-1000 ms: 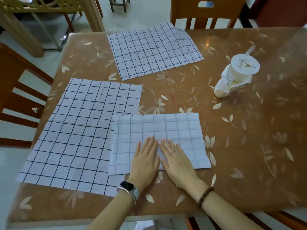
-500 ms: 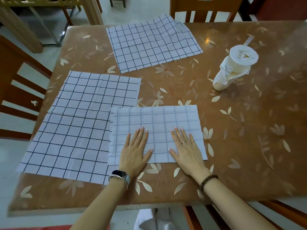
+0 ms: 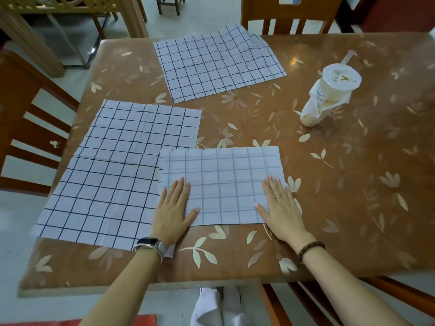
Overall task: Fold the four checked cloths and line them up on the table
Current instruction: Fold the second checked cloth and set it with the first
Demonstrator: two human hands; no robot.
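Folded cloth (image 3: pixel 221 182): lies flat at the middle of the table's (image 3: pixel 353 184) near edge, pale side up, its grid showing only faintly. How many layers it has cannot be told.

Left hand (image 3: pixel 173 212): palm down on the cloth's near left corner, fingers straight and close together, thumb spread inward. It covers that corner. A watch (image 3: pixel 149 244) sits on the wrist.

Right hand (image 3: pixel 281 208): palm down on the near right corner, fingers straight, thumb spread inward, with a ring (image 3: pixel 278 196) on one finger. It hides that corner, and its outer fingers reach past the cloth's right edge. A bead bracelet (image 3: pixel 310 250) is on the wrist.

Near-left cloth (image 3: pixel 98 201): spread open along the left edge; its right side runs under the folded cloth and its near right corner is partly behind the left wrist.

Mid-left cloth (image 3: pixel 141 128): spread open just beyond it. The grids do not match across the line between them; whether they overlap or merely touch cannot be told.

Far cloth (image 3: pixel 216 64): open and wrinkled at the far edge, one far corner turned over.

Cup (image 3: pixel 329 95): near the far right corner, sealed, partly wrapped in white plastic; print unreadable.
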